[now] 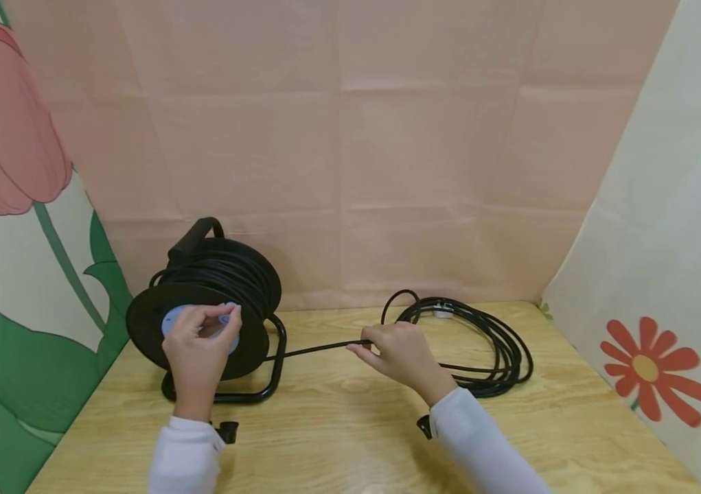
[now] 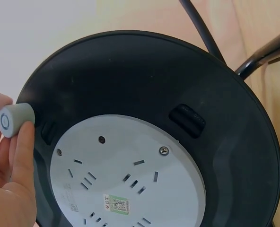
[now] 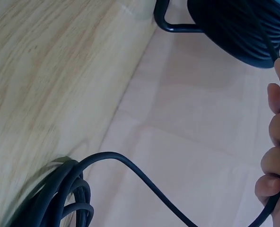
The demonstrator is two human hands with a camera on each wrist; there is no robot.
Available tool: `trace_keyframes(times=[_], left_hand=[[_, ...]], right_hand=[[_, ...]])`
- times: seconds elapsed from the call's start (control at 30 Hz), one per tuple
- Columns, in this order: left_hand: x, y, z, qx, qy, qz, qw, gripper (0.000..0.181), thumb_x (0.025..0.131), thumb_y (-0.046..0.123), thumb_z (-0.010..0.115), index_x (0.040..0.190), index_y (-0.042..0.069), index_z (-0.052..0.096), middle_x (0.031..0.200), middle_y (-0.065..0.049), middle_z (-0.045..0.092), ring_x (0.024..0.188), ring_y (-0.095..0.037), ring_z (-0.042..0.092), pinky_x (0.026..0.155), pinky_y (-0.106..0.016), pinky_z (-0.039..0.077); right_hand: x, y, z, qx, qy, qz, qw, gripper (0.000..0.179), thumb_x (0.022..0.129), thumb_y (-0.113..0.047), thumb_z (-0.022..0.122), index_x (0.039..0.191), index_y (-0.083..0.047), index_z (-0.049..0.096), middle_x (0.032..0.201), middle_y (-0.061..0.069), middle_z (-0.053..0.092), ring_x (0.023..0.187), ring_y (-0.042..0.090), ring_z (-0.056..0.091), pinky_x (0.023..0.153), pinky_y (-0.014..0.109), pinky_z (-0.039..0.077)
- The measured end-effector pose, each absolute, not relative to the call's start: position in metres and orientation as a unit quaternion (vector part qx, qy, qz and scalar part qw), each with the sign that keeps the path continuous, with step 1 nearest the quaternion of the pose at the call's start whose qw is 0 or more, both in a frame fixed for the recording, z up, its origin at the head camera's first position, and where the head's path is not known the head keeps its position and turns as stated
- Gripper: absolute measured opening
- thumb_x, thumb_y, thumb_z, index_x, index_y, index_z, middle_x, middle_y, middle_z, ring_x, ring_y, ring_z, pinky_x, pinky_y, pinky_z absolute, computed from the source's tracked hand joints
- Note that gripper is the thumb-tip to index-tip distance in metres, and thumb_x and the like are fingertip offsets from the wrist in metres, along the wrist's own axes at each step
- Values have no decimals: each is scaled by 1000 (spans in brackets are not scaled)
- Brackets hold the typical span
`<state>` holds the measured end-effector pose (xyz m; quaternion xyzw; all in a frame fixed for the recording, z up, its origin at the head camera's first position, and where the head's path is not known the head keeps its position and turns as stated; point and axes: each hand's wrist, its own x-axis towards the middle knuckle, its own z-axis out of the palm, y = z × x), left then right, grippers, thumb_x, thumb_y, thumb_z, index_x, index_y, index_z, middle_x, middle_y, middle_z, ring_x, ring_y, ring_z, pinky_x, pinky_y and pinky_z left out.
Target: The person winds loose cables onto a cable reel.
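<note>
Two white sleeves (image 1: pixel 186 456), cut off at bottom edge. Left hand (image 1: pixel 198 350) pinches one grey knob (image 2: pixel 20 119) at the single reel (image 1: pixel 217 274), left on table (image 1: pixel 338 439), blocking part of pale hub (image 2: pixel 126 175). Right hand (image 1: pixel 401 350) grips cable (image 1: pixel 319 348) between reel and one coil (image 1: pixel 511 357); white piece (image 1: pixel 443 311) there too small to identify.

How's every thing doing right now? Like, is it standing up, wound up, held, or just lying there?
Reel: standing on its frame
Handle: up, not held
Knob: pinched by the left hand
Cord: partly wound on the reel, straight from there to the right hand, which grips it
Coil: lying in loops on the table
</note>
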<state>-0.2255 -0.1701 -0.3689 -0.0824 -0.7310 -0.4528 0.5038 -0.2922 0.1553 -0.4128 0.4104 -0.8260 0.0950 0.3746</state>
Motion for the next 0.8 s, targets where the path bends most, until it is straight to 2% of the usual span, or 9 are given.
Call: trace_keyframes(times=[0.17, 0.33, 0.47, 0.7, 0.8], left_hand=[[-226, -169, -368, -83, -732, -448, 507, 5, 82, 8, 82, 85, 5, 78, 83, -3, 65, 74, -11, 62, 69, -13, 54], [-224, -170, -368, -88, -737, -445, 501, 6, 81, 7, 82, 83, 4, 77, 82, -4, 64, 75, -10, 63, 69, -13, 54], [-223, -169, -370, -96, -744, -435, 497, 7, 81, 8, 81, 84, 4, 77, 83, -6, 65, 76, -12, 63, 70, -13, 53], [-225, -166, -375, -103, -748, -427, 498, 7, 80, 7, 82, 83, 4, 77, 84, -6, 64, 77, -15, 62, 71, -11, 52], [-225, -164, -379, -108, -754, -419, 495, 6, 80, 7, 82, 82, 6, 77, 82, -5, 64, 76, -14, 62, 72, -11, 51]], right_hand=[[-290, 157, -415, 403, -839, 94, 355, 30, 89, -43, 75, 74, -23, 59, 55, -14, 49, 43, -1, 28, 39, 18, 22], [-290, 160, -418, 403, -843, 90, 344, 29, 89, -42, 75, 74, -23, 59, 55, -15, 49, 44, -1, 28, 39, 18, 22], [-290, 163, -419, 402, -844, 87, 343, 32, 91, -44, 72, 73, -24, 56, 53, -15, 42, 43, -1, 25, 40, 19, 19], [-291, 167, -416, 415, -844, 83, 331, 29, 92, -44, 71, 76, -23, 60, 55, -13, 51, 44, -1, 28, 40, 18, 23], [-293, 172, -415, 409, -848, 77, 329, 30, 90, -43, 73, 75, -22, 59, 54, -14, 45, 44, 0, 27, 41, 19, 21]])
